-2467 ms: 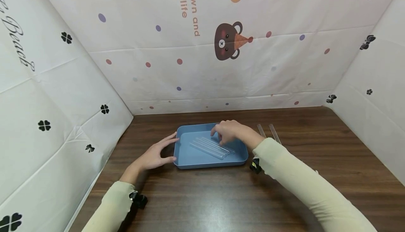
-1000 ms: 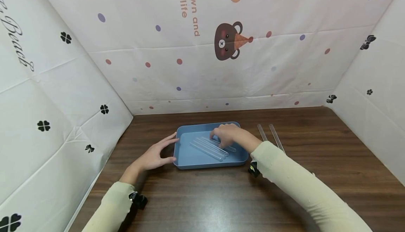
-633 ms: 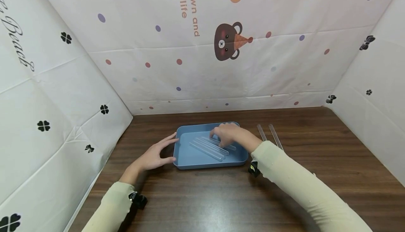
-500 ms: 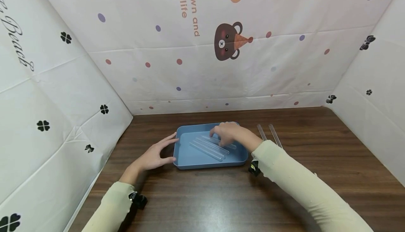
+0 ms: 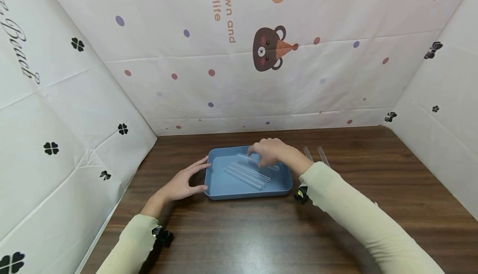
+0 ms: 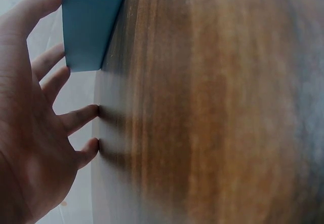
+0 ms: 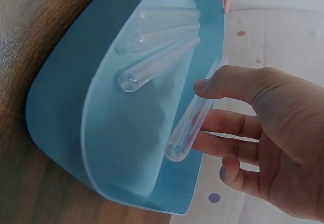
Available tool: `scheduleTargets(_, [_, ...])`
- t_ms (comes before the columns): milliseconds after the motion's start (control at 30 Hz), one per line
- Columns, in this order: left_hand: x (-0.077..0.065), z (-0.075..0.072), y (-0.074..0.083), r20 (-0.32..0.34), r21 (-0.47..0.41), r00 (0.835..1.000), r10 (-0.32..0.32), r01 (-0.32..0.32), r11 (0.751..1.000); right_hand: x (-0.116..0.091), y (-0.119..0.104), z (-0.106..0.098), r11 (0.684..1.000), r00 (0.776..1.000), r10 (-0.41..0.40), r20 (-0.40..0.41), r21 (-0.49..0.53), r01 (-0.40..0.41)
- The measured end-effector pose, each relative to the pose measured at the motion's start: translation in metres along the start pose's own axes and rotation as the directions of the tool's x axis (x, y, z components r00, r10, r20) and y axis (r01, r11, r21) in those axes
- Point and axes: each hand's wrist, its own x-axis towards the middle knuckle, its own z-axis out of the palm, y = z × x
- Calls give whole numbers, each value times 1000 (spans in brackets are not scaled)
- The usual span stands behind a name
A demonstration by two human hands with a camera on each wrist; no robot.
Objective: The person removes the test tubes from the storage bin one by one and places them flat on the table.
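A blue tray [image 5: 246,194] sits on the brown table. Three clear test tubes [image 5: 248,175] lie side by side in it. My right hand [image 5: 269,152] hovers over the tray's far half and pinches a fourth clear tube [image 5: 257,162] between thumb and fingers, lifted off the tray floor. The right wrist view shows this tube [image 7: 190,125] in the fingers of the right hand [image 7: 208,113], with the other tubes [image 7: 157,57] lying in the tray [image 7: 66,107]. My left hand [image 5: 183,182] rests flat with straight fingers against the tray's left side [image 6: 88,21].
Two more clear tubes [image 5: 323,156] lie on the table [image 5: 261,232] just right of the tray, partly hidden by my right forearm. White printed cloth walls [image 5: 56,112] close in the left, back and right sides.
My right hand has picked one tube up from the group in the tray and raised it slightly toward the far side. The left hand and the tray have not moved.
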Motion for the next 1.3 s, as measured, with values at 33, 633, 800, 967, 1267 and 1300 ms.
scheduleTargets(33, [0,0,0,0,-1,1000,-2,2,1000,0,0,0,1000,1000,0,1,4,0])
scheduleTargets(633, [2,0,2,4,-7,1000,12,-12,1000,-12,11,3,999,998,-37,-52,36,39])
scheduleTargets(800, [2,0,2,3,3,1000,12,-12,1000,-18,15,2,998,997,-26,-75,54,30])
scheduleTargets(967, [1,0,3,3,2,1000,8,-8,1000,-24,18,1,997,994,-15,-104,71,23])
scheduleTargets(1267, [-2,-1,4,0,0,1000,5,-5,1000,-35,29,1,995,991,7,-132,97,6])
scheduleTargets(1300, [-2,-1,4,0,-1,1000,6,-6,1000,-37,31,2,995,991,11,-133,105,3])
